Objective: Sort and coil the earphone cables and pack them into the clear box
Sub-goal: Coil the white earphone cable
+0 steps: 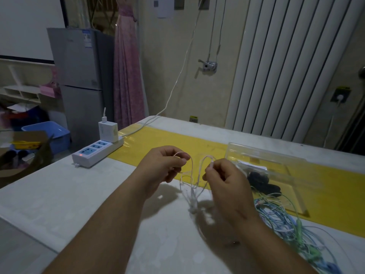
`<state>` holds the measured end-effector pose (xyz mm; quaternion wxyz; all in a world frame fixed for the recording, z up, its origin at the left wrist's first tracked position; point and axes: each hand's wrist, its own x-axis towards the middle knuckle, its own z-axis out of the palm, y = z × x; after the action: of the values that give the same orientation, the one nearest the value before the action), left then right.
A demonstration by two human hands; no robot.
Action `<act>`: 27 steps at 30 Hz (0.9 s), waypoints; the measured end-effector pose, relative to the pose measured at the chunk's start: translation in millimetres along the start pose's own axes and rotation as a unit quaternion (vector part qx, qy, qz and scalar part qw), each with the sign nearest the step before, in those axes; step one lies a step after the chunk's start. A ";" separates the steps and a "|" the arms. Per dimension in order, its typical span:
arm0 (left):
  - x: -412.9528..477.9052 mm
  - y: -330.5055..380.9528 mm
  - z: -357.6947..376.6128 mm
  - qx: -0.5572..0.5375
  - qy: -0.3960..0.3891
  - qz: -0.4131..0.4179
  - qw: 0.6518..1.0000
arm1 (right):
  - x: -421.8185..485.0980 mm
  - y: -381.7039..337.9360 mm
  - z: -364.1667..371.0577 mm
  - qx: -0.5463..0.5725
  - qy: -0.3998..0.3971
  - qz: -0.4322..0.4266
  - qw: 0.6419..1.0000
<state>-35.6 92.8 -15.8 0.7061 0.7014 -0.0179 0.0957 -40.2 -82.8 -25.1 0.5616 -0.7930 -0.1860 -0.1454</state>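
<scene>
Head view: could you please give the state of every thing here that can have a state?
left hand: pinches the pale earphone cable.
right hand: pinches the same cable.
pale earphone cable: lifted, looped between the hands, not coiled yet.
clear box: open, lid raised.
black cable: bunched, seemingly inside the box.
green and blue cables: tangled, outside the box.
power strip: on, red light lit.
charger: plugged into the strip.

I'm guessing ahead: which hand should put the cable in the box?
Probably the right hand: it pinches the white cable and the clear box lies beside it; the left hand is farther.
</scene>
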 end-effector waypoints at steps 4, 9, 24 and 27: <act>4.8 -2.7 -4.6 -0.033 0.064 -0.005 0.997 | 3.5 -0.2 -7.5 0.077 0.019 0.027 0.997; 9.9 -9.5 -10.8 -0.016 0.178 -0.027 0.984 | 4.1 4.3 -9.1 0.079 0.041 0.020 0.996; -9.7 3.2 11.8 0.115 -0.068 0.083 0.988 | 4.3 4.9 -8.6 0.044 -0.001 0.005 0.999; -7.6 -4.3 12.1 0.162 -0.097 0.056 0.980 | 4.6 4.3 -9.8 0.051 0.007 0.005 0.999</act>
<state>-41.1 79.9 -21.1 0.5718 0.8101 -0.1103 0.0684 -34.4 -92.8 -23.5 0.6032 -0.7633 -0.1850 -0.1387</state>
